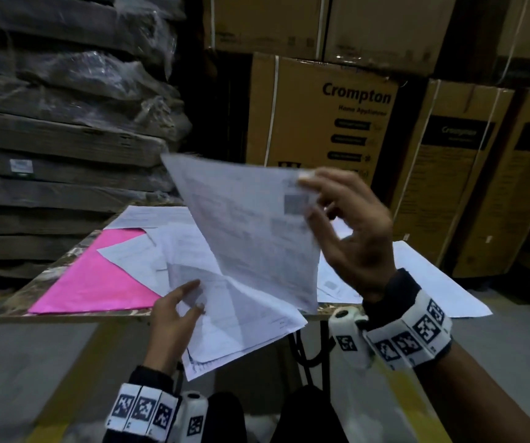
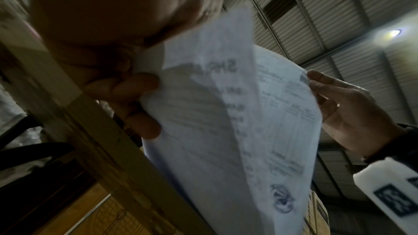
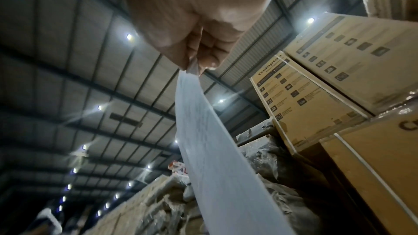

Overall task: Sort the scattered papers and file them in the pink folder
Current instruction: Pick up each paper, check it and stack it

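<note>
Above table edge (image 1: pixel 65 316), hands pinching sheets (image 1: pixel 247 219)

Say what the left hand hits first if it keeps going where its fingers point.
Probably the loose papers on the table, overlapping the pink folder. The left hand points forward over them holding its own stack; depth unclear.

Head downward; wrists upward, close.

"Crompton", with a blurred "Home Appliances" beneath, is printed in black on the cardboard box (image 1: pixel 322 113) at twelve o'clock; the name repeats, fainter, on the neighbouring box (image 1: pixel 458 174) at two o'clock. The papers' print is unreadable
</note>
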Available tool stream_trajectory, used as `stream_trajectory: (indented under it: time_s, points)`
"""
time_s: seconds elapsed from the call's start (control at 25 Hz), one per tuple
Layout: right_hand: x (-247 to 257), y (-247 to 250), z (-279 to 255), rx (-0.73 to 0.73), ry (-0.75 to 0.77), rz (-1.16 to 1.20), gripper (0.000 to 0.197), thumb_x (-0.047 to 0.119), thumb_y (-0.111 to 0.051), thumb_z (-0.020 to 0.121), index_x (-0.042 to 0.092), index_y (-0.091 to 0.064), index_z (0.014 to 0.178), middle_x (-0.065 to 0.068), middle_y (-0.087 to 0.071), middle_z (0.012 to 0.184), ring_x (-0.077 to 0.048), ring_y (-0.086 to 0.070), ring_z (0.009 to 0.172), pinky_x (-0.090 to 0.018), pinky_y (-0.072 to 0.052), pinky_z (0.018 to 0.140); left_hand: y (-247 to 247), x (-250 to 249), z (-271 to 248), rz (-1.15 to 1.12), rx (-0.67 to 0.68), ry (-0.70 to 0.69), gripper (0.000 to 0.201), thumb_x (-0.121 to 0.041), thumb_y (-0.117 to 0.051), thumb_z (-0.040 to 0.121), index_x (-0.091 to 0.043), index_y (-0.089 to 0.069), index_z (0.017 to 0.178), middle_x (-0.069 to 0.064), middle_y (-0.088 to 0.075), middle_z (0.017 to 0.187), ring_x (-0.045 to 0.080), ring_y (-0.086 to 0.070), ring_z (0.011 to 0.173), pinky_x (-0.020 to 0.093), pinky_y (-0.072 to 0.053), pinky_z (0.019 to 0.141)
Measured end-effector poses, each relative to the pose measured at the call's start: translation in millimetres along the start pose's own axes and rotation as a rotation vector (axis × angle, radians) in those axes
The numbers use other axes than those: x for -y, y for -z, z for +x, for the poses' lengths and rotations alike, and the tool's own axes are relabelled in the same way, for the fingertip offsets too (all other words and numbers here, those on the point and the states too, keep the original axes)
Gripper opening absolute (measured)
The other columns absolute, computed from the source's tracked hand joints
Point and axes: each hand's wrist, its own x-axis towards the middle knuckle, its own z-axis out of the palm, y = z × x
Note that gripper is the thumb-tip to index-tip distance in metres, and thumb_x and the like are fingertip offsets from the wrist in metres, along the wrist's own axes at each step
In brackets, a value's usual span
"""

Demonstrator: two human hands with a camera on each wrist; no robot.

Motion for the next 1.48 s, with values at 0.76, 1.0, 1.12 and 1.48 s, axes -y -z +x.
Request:
stream_trajectory:
  time_s: [0.76, 1.0, 1.12, 1.48]
  points:
    - [-144, -71, -114, 0.485, -1.060, 0.098, 0.047, 0.003, -0.062, 0.093, 0.015, -0.056, 0.138, -0.004, -0.050, 0.143, -0.025, -0.055, 0.124, -0.043, -0.049, 0.104, -2, 0, -18, -0.042, 0.319, 0.059, 0.063, -0.038, -0.067, 0.090, -0.039, -0.041, 0.147, -0.026, -0.039, 0.147, -0.009, -0.035, 0.134, 0.024, -0.032, 0.109]
    - [-114, -63, -119, 0.505, -0.910, 0.032, 0.040, 0.013, -0.066, 0.094, 0.016, -0.061, 0.133, -0.004, -0.054, 0.139, -0.025, -0.059, 0.113, -0.025, -0.045, 0.089, -4, 6, -21, -0.017, 0.260, -0.096, 0.054, -0.009, -0.072, 0.089, -0.029, -0.057, 0.137, -0.020, -0.056, 0.139, -0.008, -0.044, 0.131, 0.004, -0.032, 0.097]
    - [-103, -59, -128, 0.480, -0.939, 0.039, 0.035, 0.019, -0.068, 0.093, 0.024, -0.065, 0.127, 0.003, -0.054, 0.136, -0.015, -0.063, 0.095, -0.018, -0.049, 0.086, -8, 2, -17, -0.060, 0.227, -0.097, 0.045, -0.006, -0.070, 0.089, -0.029, -0.064, 0.128, -0.022, -0.063, 0.129, -0.007, -0.050, 0.126, 0.003, -0.035, 0.098]
    - [-71, -27, -130, 0.281, -1.110, 0.444, 0.030, 0.015, -0.068, 0.093, 0.028, -0.070, 0.120, 0.017, -0.067, 0.124, -0.007, -0.063, 0.116, -0.042, -0.053, 0.100, -21, -27, -8, -0.208, 0.165, -0.107, 0.040, -0.004, -0.069, 0.090, -0.022, -0.067, 0.126, -0.021, -0.064, 0.129, 0.000, -0.054, 0.128, 0.036, -0.044, 0.112]
